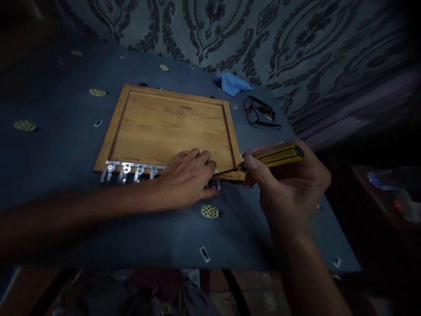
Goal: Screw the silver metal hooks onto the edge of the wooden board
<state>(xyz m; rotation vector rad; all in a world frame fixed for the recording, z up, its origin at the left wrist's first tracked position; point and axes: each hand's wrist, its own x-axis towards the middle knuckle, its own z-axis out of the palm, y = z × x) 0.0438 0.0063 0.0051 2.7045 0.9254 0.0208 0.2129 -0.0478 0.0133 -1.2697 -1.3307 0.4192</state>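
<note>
A wooden board (171, 125) with a raised rim lies on a blue cloth-covered table (59, 145). Along its near edge runs a metal hook rail (128, 170) with several hooks. My left hand (187, 177) rests palm down on the right part of that rail, fingers together and pressing it against the board. My right hand (289, 184) is closed round a yellow and black screwdriver (278, 157). Its thin shaft points left, and its tip sits by the rail's right end, just past my left fingertips.
Black-framed glasses (258, 112) and a crumpled blue cloth (232, 83) lie beyond the board near the patterned wall. The table's right edge drops off close to my right hand. A dark side surface with small items (391, 193) stands at the right.
</note>
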